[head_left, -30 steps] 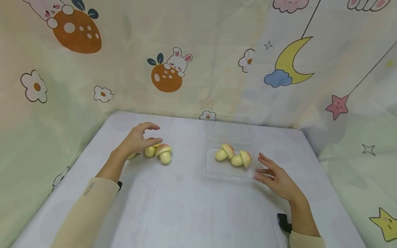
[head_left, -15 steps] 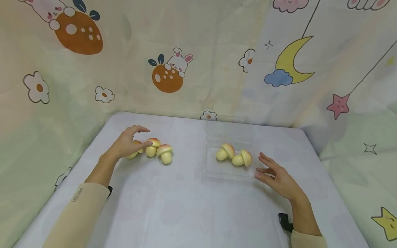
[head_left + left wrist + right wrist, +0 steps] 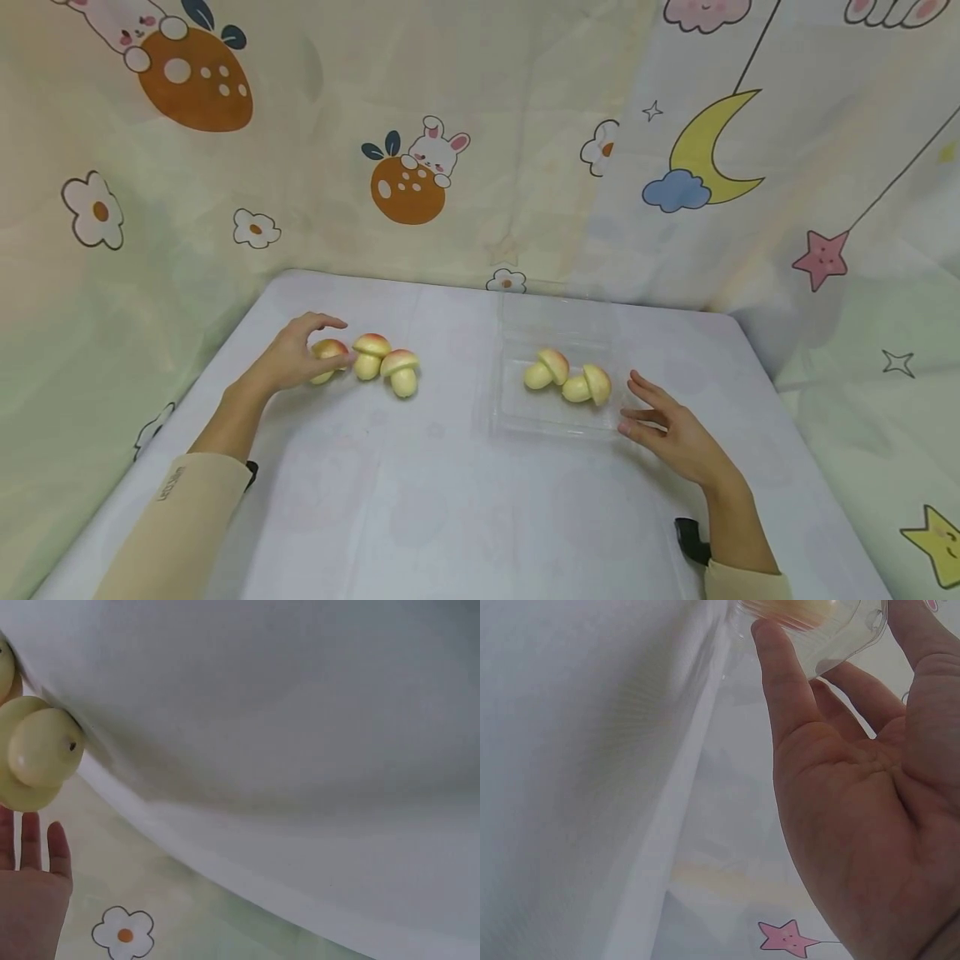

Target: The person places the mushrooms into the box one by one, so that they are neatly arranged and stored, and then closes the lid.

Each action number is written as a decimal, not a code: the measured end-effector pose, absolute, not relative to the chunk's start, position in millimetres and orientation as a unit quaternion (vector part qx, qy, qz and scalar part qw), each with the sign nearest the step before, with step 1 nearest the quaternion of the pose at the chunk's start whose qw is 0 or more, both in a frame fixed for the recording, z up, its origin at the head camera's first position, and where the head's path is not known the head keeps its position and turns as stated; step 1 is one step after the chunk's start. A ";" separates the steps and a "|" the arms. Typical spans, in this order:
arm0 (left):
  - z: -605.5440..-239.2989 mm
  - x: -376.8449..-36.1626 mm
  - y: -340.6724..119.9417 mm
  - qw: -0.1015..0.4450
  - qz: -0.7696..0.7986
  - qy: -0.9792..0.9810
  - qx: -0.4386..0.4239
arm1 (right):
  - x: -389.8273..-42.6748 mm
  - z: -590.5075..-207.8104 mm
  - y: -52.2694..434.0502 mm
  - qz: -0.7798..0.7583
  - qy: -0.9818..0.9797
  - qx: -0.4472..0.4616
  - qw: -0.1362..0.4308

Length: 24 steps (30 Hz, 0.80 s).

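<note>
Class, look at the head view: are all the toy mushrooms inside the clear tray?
No: two mushrooms lie in the clear tray; three lie outside on the table.
</note>
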<state>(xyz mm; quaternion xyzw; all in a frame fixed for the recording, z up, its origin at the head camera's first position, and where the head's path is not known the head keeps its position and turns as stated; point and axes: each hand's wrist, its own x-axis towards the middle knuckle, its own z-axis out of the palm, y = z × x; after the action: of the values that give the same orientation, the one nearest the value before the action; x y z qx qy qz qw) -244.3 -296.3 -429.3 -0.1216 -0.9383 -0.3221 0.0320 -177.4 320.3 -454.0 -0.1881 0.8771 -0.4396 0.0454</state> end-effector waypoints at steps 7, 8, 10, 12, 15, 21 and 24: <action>-431.7 -235.3 -306.4 0.004 -0.318 -0.942 -0.110 | -174.3 -456.0 319.3 -0.446 0.873 -0.188 0.050; -432.3 -234.2 -307.6 0.001 -0.317 -0.942 -0.110 | -174.0 -456.1 319.4 -0.446 0.874 -0.187 0.050; -433.4 -232.1 -309.3 -0.004 -0.316 -0.943 -0.107 | -174.0 -455.9 319.5 -0.441 0.876 -0.188 0.048; -434.3 -230.8 -310.5 -0.006 -0.314 -0.943 -0.106 | -174.5 -455.8 319.9 -0.439 0.877 -0.189 0.044; -434.8 -229.3 -311.2 -0.011 -0.315 -0.943 -0.105 | -175.3 -455.7 320.2 -0.441 0.877 -0.188 0.045; -437.1 -228.4 -312.6 -0.021 -0.314 -0.944 -0.099 | -176.3 -455.3 320.5 -0.440 0.877 -0.189 0.047; -438.6 -228.4 -313.1 -0.021 -0.311 -0.945 -0.098 | -176.8 -454.1 320.1 -0.440 0.876 -0.191 0.047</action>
<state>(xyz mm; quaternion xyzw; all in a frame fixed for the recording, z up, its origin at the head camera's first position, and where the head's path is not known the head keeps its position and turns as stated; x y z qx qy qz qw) -228.4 -313.1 -438.6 -0.0983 -0.9452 -0.3106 -0.0206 -176.8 320.1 -454.1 -0.1910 0.8764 -0.4396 0.0469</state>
